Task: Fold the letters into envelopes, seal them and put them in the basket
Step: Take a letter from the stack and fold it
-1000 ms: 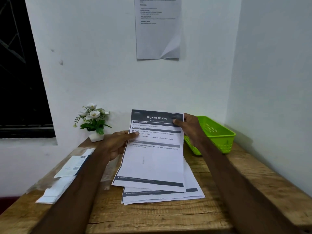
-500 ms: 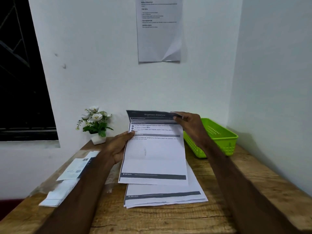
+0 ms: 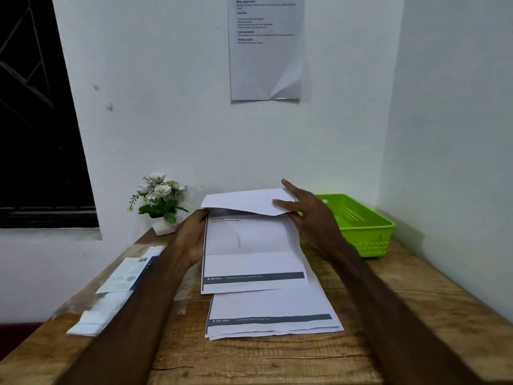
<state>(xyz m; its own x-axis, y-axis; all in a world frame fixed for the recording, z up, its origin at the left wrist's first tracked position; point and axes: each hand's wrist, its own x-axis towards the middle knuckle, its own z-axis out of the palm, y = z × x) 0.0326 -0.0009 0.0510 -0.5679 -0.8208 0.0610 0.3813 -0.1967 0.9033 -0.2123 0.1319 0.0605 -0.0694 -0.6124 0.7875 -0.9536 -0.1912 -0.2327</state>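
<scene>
A printed letter [image 3: 249, 257] is held up over the wooden table, its top part bent forward so the blank back shows. My left hand [image 3: 193, 234] grips its left edge. My right hand [image 3: 308, 218] pinches the folded-over top flap at the right, other fingers spread. Below it lies a stack of more letters [image 3: 272, 315]. Envelopes [image 3: 111, 295] lie in a row at the table's left edge. A green plastic basket [image 3: 369, 232] stands at the back right.
A small white pot of artificial flowers [image 3: 159, 201] stands at the back left against the wall. A printed sheet [image 3: 265, 48] is stuck on the wall above. A dark window is at the left. The wall's corner hems the table [image 3: 277, 362] on the right.
The letter's top edge has been bent forward and down by my right hand, hiding the printed heading. My left hand keeps its grip on the left edge.
</scene>
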